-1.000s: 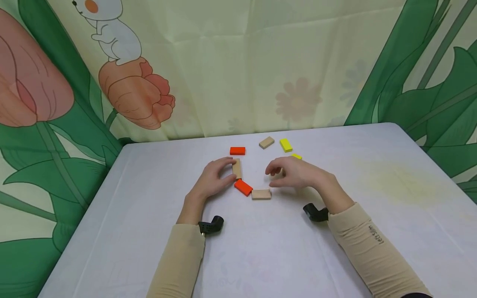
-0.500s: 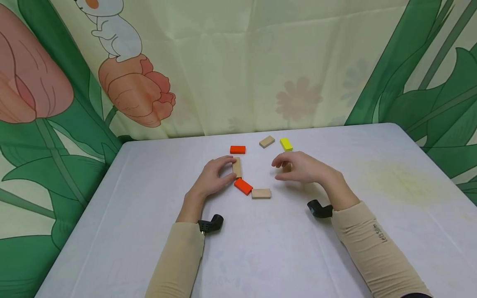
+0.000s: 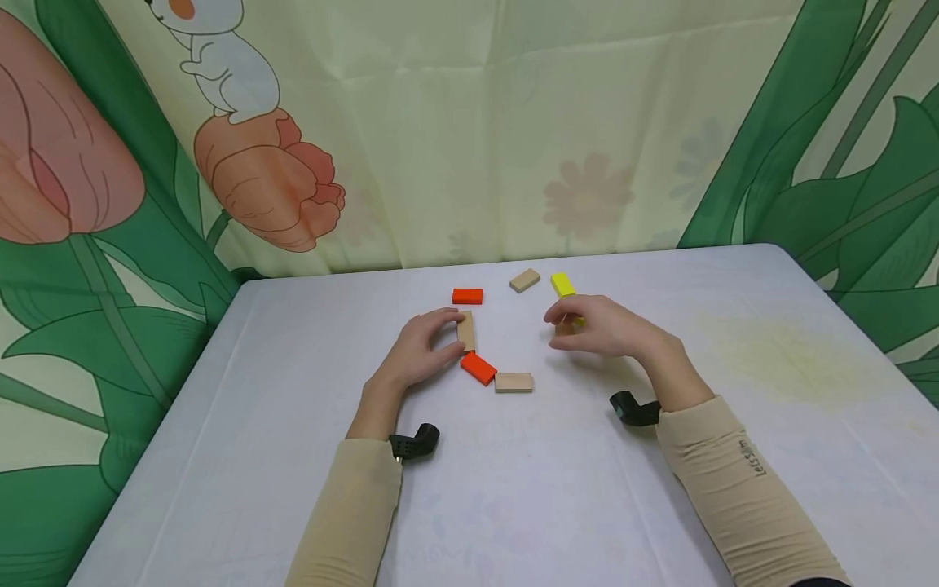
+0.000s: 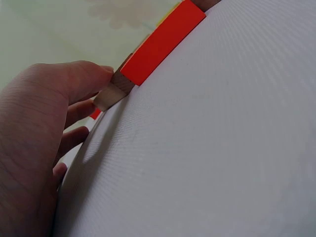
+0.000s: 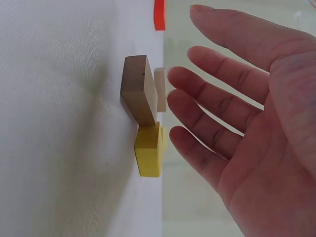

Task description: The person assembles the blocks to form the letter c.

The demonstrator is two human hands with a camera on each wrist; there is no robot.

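Left plain block (image 3: pixel 467 333): was pinched between thumb and forefinger of the left hand (image 3: pixel 414 352), long axis running away from the person, near end at the orange block (image 3: pixel 478 368). Right plain block (image 5: pixel 138 91): showed in the gap between thumb and fingers of the right hand (image 3: pixel 605 328), the nearer hand, which was loosely extended and gripped nothing; long axis ran toward the close yellow block (image 5: pixel 149 155), contact there hard to judge. Beyond: red block (image 3: pixel 467 296), far tan block (image 3: pixel 524 281), far yellow block (image 3: pixel 562 284) lay on white cloth (image 3: pixel 499 505).
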